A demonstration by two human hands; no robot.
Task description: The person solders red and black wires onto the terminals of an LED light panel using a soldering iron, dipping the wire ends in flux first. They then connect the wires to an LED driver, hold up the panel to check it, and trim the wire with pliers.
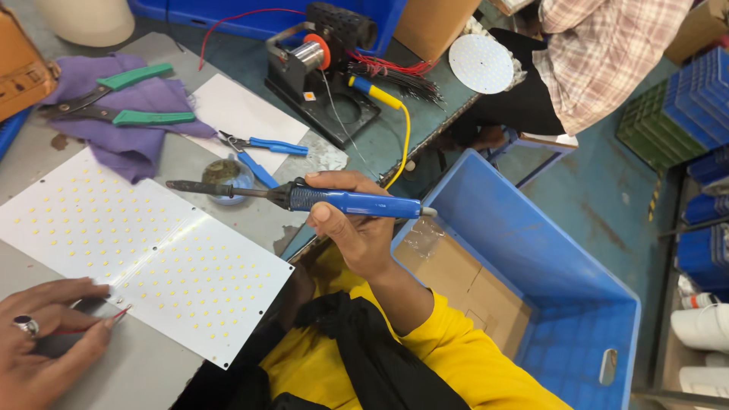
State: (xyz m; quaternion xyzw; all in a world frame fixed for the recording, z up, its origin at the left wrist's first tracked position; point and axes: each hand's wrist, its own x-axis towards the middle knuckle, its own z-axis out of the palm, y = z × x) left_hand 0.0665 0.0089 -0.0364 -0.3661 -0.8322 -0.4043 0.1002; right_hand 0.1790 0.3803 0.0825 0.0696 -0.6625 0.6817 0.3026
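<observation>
— Hands (357, 228)? 
— Right fingers (334, 182) were wrapped shut round the blue-handled soldering iron (357, 203), mid-scene over the worktop (152, 364) edge. 
— Left hand (38, 334)? 
— It pinched a thin red wire (120, 312), likely light and floppy, at the white LED board (152, 250).

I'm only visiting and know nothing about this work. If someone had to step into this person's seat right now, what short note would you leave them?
Right hand: gripping the blue soldering iron level above the bench edge, tip pointing left, clear of the board.
Left hand: pinching a thin red wire against the near edge of the white LED panel, which lies flat on the grey table.
Nearby: small flux pot, blue cutters, green-handled pliers on a purple cloth, solder spool stand.
Done: wire placed at the board.
Left: the iron has not yet touched the joint. I cannot tell whether other wires are already soldered.
</observation>
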